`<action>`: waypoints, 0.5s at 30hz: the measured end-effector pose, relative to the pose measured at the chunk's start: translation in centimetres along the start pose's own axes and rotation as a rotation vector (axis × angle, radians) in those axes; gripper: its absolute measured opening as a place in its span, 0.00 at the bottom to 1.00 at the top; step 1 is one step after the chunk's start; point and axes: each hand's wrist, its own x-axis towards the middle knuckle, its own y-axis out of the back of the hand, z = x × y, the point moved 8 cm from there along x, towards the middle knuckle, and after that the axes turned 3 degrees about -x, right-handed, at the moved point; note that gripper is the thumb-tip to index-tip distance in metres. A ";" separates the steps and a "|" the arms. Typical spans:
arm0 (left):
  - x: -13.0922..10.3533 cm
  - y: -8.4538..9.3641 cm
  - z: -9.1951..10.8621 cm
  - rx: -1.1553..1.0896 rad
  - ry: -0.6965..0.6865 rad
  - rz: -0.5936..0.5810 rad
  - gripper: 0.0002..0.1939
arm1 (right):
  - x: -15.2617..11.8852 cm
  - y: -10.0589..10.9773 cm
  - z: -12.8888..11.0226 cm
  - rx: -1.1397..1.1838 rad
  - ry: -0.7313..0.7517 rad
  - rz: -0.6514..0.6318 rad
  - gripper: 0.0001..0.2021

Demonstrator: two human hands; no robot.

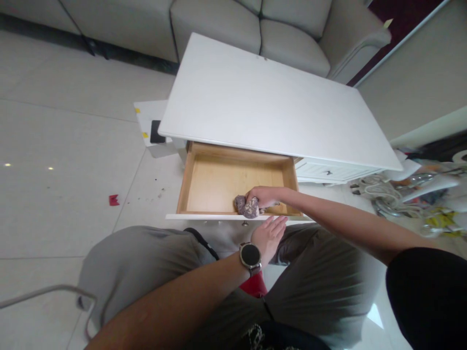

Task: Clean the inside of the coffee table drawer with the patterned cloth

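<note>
A pulled-out wooden drawer [219, 180] extends from a white table [277, 102] in front of me. My right hand [265, 195] is inside the drawer near its front right, closed on a mottled brown and white cloth [248, 206] that lies bunched against the front panel. My left hand [270, 236], with a watch on the wrist, is just outside the white drawer front, its fingers stretched out near the front edge. Nothing shows in the left hand.
A grey sofa [215, 24] stands behind the table. On the floor are a red scrap [114, 200] at the left and tangled cables [379, 192] at the right. A white box [146, 121] sits beside the table's left end.
</note>
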 end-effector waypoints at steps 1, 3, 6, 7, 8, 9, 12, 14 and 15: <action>0.0 0.0 0.0 -0.012 0.001 -0.001 0.25 | 0.9 -0.2 -1.4 -0.040 0.058 0.005 0.16; 0.1 0.1 -0.1 -0.046 0.013 -0.010 0.24 | 3.0 -0.3 -4.7 -0.127 0.167 0.067 0.16; 0.1 -0.3 -0.2 -0.114 0.048 -0.076 0.22 | 6.5 0.0 -9.8 -0.157 0.295 0.198 0.17; 0.1 -0.5 -0.2 -0.137 0.073 -0.106 0.22 | 7.6 0.0 -11.5 -0.136 0.339 0.213 0.17; 0.1 -0.7 -0.4 -0.162 0.111 -0.133 0.22 | 8.7 0.0 -12.8 -0.109 0.363 0.219 0.17; 0.0 -0.9 -0.5 -0.185 0.156 -0.155 0.24 | 9.7 0.0 -13.9 -0.088 0.373 0.220 0.16; -0.4 -1.2 -1.0 -0.229 0.274 -0.185 0.28 | 11.8 -0.1 -15.6 -0.077 0.369 0.164 0.11; -0.4 -1.0 -0.9 -0.235 0.266 -0.178 0.28 | 12.1 -0.2 -15.7 -0.087 0.361 0.126 0.08; -0.4 -0.8 -0.8 -0.228 0.243 -0.167 0.28 | 11.9 -0.2 -15.6 -0.092 0.356 0.111 0.07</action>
